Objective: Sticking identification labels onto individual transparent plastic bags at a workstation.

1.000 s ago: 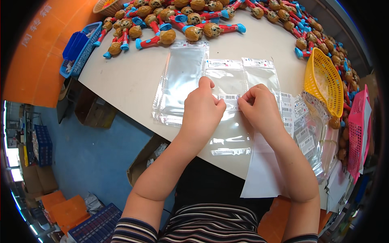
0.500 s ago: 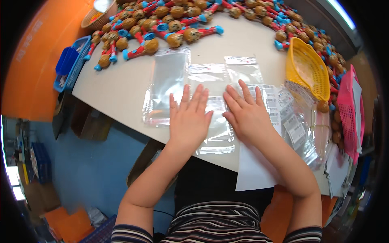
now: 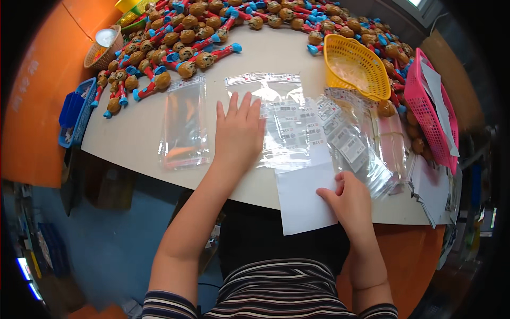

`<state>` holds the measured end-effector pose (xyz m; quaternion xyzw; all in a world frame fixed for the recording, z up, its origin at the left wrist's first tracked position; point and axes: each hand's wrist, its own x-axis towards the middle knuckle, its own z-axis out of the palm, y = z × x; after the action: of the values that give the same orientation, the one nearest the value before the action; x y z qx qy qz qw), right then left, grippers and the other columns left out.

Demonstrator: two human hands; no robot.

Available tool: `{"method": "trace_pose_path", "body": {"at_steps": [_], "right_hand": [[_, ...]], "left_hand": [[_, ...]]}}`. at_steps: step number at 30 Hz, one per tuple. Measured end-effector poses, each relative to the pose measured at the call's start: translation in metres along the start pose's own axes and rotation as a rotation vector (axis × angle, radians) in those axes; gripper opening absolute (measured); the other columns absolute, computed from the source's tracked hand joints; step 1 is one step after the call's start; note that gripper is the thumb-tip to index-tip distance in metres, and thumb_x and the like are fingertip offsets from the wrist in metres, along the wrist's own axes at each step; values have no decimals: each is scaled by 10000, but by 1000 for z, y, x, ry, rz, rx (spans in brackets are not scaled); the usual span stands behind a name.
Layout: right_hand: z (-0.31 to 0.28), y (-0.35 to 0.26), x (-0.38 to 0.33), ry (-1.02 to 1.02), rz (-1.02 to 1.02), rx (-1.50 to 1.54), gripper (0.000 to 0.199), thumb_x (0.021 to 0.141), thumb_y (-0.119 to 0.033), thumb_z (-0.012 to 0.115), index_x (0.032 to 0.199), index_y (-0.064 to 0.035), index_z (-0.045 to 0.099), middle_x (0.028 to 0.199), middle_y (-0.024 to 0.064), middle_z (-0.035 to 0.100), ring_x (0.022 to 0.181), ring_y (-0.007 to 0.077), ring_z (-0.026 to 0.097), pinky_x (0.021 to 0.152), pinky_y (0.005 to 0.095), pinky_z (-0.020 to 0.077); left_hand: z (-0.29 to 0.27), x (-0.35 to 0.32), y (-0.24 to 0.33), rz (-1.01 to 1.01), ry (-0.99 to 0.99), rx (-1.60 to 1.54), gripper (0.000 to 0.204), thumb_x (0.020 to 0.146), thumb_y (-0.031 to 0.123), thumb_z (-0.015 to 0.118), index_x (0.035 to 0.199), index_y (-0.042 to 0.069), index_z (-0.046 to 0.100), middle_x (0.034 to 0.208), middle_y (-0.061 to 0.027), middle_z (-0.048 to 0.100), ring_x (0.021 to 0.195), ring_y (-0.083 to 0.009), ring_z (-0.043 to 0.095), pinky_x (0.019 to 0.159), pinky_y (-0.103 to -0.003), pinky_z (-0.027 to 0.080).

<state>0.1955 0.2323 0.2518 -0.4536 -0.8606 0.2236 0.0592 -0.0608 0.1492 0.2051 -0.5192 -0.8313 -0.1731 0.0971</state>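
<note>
We rest our left hand (image 3: 240, 130) flat, fingers spread and grasping nothing, on the clear bags (image 3: 279, 91) near the surface's (image 3: 127, 139) front edge, seemingly steadying them, while our right hand (image 3: 348, 202) curls, pinch unclear, at the overhanging white sheet (image 3: 304, 201).

We list, on one pale counter (image 3: 125, 141): a person's hands, the left hand (image 3: 239, 130) palm down, fingers spread, upon clear bags (image 3: 265, 83); the right hand (image 3: 350, 202) at the right edge of a white sheet (image 3: 305, 199), its grip unclear. We count one clear sleeve (image 3: 183, 119), lying apart at left. We note further: toy figures (image 3: 162, 81), brown-headed, red and blue, heaped behind; one yellow basket (image 3: 366, 94); one pink basket (image 3: 427, 117), tilted; one light-blue basket (image 3: 83, 117), far left.
</note>
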Motion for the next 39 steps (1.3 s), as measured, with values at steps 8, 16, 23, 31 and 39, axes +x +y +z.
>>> {"method": "trace_pose_path", "body": {"at_steps": [8, 16, 23, 31, 39], "right_hand": [[22, 1, 20, 341, -190, -31, 354, 796, -272, 775, 937, 17, 628, 831, 162, 682, 762, 347, 653, 701, 427, 510], [23, -12, 40, -16, -41, 122, 455, 761, -236, 798, 1053, 59, 611, 895, 192, 665, 826, 345, 650, 743, 408, 505], [17, -35, 45, -181, 9, 209, 471, 752, -257, 805, 1032, 68, 610, 941, 208, 654, 876, 354, 643, 774, 417, 504], [33, -38, 11, 177, -109, -65, 472, 732, -282, 824, 978, 59, 612, 929, 227, 642, 898, 388, 635, 800, 435, 507], [14, -35, 28, -77, -28, 134, 359, 754, -173, 807, 924, 96, 643, 816, 261, 666, 803, 411, 665, 746, 454, 539]], "left_hand": [[4, -33, 20, 161, -140, -176, 536, 936, 352, 579, 1421, 144, 486, 1520, -163, 384, 1413, -403, 308, 1154, -605, 170], [5, -37, 23, 83, -121, -128, 558, 924, 400, 589, 1408, 137, 500, 1521, -155, 389, 1413, -405, 314, 1132, -643, 172], [2, -35, 28, 83, -79, -183, 460, 914, 363, 621, 1295, 108, 601, 1450, -161, 483, 1377, -387, 393, 1103, -653, 231], [-1, 10, 30, -381, -63, -925, 349, 910, 325, 626, 1202, 135, 655, 1358, -117, 573, 1350, -364, 429, 1064, -695, 258], [26, 29, 48, -34, -157, -187, 462, 878, 362, 659, 1299, 179, 605, 1455, -123, 487, 1394, -362, 369, 1065, -728, 207]]}}
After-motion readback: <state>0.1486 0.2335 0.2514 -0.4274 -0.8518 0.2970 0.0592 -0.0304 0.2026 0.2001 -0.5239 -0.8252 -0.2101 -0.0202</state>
